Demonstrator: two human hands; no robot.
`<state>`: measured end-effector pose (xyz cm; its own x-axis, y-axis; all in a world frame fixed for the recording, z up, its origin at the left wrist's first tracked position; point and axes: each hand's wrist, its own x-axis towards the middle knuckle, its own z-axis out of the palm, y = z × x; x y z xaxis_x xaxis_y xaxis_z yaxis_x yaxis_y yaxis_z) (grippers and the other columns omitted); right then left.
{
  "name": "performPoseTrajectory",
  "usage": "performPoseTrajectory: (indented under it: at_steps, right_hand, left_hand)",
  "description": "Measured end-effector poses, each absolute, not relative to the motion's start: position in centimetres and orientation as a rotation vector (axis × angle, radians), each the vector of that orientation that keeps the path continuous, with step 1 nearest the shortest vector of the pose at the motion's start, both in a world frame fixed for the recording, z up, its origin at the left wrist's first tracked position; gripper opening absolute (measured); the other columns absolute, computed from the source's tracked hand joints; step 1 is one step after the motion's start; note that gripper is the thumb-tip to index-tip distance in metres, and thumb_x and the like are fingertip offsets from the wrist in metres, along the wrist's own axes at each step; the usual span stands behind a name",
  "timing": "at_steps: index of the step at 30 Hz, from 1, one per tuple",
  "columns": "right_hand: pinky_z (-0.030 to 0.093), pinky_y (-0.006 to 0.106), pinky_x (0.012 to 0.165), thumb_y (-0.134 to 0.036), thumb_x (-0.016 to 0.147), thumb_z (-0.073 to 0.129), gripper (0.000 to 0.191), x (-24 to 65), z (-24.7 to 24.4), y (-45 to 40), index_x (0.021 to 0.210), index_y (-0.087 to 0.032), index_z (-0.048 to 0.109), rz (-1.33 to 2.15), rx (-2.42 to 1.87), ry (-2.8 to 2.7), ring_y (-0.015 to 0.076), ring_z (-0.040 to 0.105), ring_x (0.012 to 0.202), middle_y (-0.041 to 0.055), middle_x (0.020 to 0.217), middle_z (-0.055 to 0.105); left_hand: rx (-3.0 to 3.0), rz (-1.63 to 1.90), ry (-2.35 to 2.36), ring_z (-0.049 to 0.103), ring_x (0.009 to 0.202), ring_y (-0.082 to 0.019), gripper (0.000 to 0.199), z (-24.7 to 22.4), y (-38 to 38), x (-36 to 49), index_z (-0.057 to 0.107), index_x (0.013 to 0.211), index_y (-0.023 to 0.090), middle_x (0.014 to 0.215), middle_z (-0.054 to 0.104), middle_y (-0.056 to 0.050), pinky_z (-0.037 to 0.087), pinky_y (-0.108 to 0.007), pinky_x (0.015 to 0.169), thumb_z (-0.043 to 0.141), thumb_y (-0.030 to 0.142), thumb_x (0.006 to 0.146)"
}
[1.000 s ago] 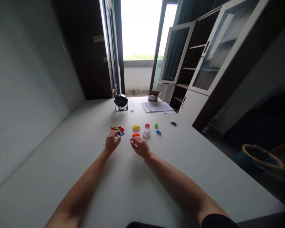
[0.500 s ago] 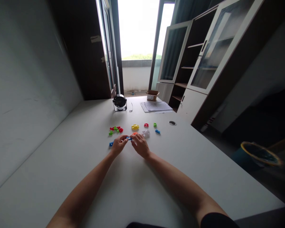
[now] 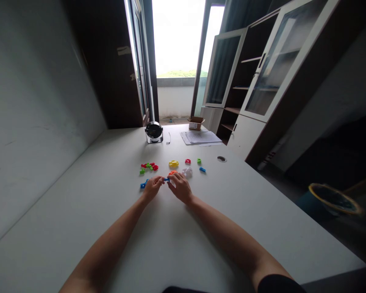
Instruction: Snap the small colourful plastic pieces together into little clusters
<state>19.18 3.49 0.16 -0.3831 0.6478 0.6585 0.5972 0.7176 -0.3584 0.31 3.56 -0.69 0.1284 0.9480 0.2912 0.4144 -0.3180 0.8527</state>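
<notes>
My left hand (image 3: 152, 188) and my right hand (image 3: 179, 188) meet over the white table (image 3: 110, 228), and both hold a small blue plastic piece (image 3: 166, 179) at their fingertips. Another blue piece (image 3: 144, 184) lies just left of my left hand. A red and green pile (image 3: 149, 166) sits beyond it. An orange piece (image 3: 172, 172) lies just past my right fingers, near a translucent white piece (image 3: 187, 172). Farther off lie a yellow piece (image 3: 173, 164), a red piece (image 3: 187, 161), a green piece (image 3: 199, 161) and a blue piece (image 3: 202, 169).
A small black-and-silver fan (image 3: 154, 132) and a loose cable stand at the table's far end. Papers (image 3: 199, 137) and a cardboard box (image 3: 196, 123) lie to its right. A wall runs along the left edge; a glass-door cabinet (image 3: 244, 81) stands right.
Both hands have drawn closer and now hold a blue piece between them. A second blue piece and a green piece now show at the left, uncovered by my left hand.
</notes>
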Motion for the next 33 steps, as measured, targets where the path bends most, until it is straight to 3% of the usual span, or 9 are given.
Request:
performPoseTrajectory:
  at_steps: [10,17,23,29,33]
  right_hand:
    - [0.044,0.041,0.094,-0.024,0.096,0.053,0.015,19.3,-0.2,3.8,0.11,-0.023,0.061,0.114,-0.958,-2.056,0.0248,0.056,0.103,0.0084,0.107,0.064]
    - [0.043,0.04,0.095,-0.027,0.098,0.052,0.017,19.3,-0.2,3.9,0.111,-0.024,0.061,0.124,-0.964,-2.051,0.0245,0.058,0.103,0.0081,0.106,0.065]
    - [0.045,0.041,0.092,-0.029,0.094,0.058,0.028,19.2,-0.2,3.7,0.122,-0.023,0.056,0.157,-0.956,-2.063,0.0251,0.059,0.098,0.008,0.102,0.065]
    - [0.044,0.04,0.093,-0.025,0.094,0.056,0.021,19.2,0.0,3.6,0.114,-0.023,0.059,0.123,-0.928,-2.092,0.0252,0.057,0.103,0.008,0.106,0.064]
    - [0.044,0.04,0.094,-0.026,0.094,0.056,0.02,19.3,0.1,3.5,0.113,-0.023,0.059,0.123,-0.929,-2.096,0.0252,0.057,0.104,0.0082,0.106,0.064]
  left_hand:
    - [1.862,1.245,1.32,0.067,0.09,-0.019,0.026,0.2,2.5,0.6,0.065,0.111,0.022,0.1,0.071,-0.006,0.053,-0.031,0.077,0.058,0.03,0.087]
    - [1.902,1.234,1.344,0.067,0.089,-0.019,0.02,0.5,2.3,0.7,0.067,0.102,0.023,0.096,0.072,-0.005,0.053,-0.03,0.075,0.056,0.03,0.088]
    - [1.811,1.287,1.357,0.067,0.084,-0.019,0.022,-0.1,2.9,0.4,0.067,0.101,0.02,0.093,0.072,-0.005,0.052,-0.03,0.074,0.055,0.033,0.088]
    - [1.842,1.215,1.35,0.065,0.078,-0.018,0.025,-0.3,3.0,0.1,0.068,0.094,0.019,0.083,0.071,-0.003,0.05,-0.029,0.071,0.05,0.037,0.091]
    - [1.828,1.223,1.336,0.066,0.08,-0.018,0.027,-0.4,3.0,0.2,0.067,0.097,0.02,0.086,0.071,-0.003,0.051,-0.029,0.074,0.049,0.039,0.092]
